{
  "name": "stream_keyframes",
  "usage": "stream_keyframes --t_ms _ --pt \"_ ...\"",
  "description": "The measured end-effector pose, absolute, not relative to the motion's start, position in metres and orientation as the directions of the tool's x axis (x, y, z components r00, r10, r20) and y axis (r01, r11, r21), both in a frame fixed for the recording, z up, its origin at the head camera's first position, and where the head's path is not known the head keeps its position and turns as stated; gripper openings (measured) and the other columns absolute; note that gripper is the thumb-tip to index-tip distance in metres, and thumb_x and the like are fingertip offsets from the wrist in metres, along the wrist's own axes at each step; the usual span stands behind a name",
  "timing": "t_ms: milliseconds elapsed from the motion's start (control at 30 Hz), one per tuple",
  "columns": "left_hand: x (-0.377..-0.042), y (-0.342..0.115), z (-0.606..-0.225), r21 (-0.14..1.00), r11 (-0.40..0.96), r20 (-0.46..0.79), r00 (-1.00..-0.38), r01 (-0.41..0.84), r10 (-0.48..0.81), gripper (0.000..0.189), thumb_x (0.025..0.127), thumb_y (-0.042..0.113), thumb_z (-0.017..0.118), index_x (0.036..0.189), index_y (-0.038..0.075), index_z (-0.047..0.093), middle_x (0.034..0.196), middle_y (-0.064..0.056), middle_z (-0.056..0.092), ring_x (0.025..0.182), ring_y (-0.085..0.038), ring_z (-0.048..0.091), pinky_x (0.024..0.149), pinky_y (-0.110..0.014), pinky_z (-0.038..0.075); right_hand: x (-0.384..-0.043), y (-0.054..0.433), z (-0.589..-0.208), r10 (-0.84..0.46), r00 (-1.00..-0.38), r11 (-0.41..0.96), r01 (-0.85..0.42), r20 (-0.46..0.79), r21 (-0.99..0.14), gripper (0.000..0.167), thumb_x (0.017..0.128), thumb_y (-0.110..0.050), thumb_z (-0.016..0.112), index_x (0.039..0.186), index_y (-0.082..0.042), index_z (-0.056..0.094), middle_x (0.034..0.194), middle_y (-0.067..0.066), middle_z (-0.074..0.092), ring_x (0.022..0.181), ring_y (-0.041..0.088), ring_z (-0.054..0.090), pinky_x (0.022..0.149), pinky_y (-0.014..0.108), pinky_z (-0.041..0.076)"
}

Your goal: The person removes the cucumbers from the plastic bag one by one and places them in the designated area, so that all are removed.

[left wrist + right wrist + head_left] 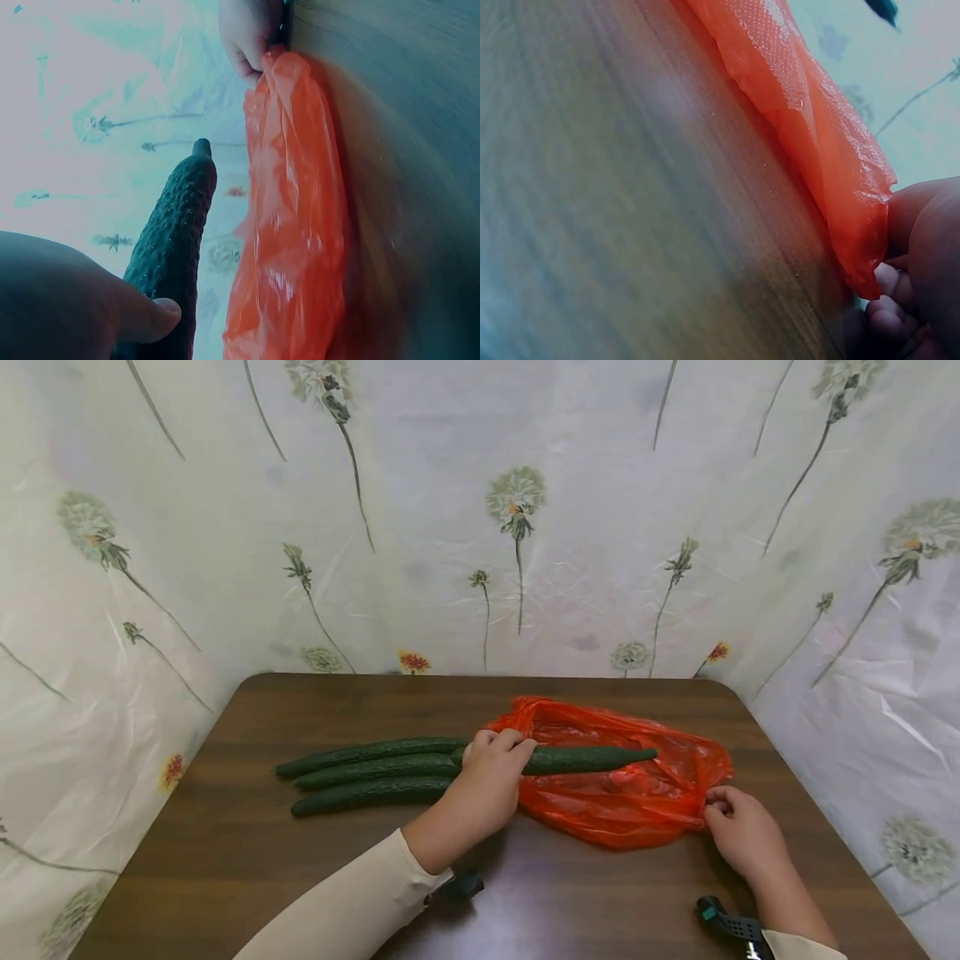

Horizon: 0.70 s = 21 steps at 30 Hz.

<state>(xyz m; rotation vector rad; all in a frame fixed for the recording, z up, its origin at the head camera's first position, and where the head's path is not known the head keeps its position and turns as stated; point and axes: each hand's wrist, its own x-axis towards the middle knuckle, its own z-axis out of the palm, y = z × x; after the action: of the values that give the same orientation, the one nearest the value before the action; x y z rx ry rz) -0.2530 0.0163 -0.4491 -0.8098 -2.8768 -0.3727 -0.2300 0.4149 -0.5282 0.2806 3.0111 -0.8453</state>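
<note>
My left hand (491, 781) grips a long dark green cucumber (588, 760) near its left end. In the head view its free end points right and overlaps the red plastic bag (630, 827); the left wrist view shows it raised above the bag, thumb along its bumpy side. At the bag's right end my right hand (746, 835) pinches the gathered plastic, also seen in the right wrist view where the bag's corner (862, 262) sits between thumb and fingers. Three more cucumbers (367, 793) lie side by side left of the left hand, their right ends hidden behind it.
The brown wooden table (225, 877) has rounded far corners and meets a wall covering (435, 527) printed with dandelions behind and at both sides. Black wrist straps show at the left wrist (461, 887) and the right wrist (731, 922).
</note>
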Motion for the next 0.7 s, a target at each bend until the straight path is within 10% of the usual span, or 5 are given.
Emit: stream_keyframes --t_ms 700 --pt "-0.24 -0.051 -0.472 0.319 0.791 0.279 -0.85 0.522 0.448 0.049 0.097 0.009 0.074 0.144 0.014 0.062 0.138 -0.006 0.06 0.121 -0.037 0.053 0.1 -0.056 0.048 -0.231 0.418 -0.527 0.171 -0.984 0.844 0.174 -0.053 -0.508 0.04 0.104 -0.023 0.051 0.13 0.007 0.06 0.112 0.022 0.062 0.095 0.033 0.056 0.078 0.041 0.046"
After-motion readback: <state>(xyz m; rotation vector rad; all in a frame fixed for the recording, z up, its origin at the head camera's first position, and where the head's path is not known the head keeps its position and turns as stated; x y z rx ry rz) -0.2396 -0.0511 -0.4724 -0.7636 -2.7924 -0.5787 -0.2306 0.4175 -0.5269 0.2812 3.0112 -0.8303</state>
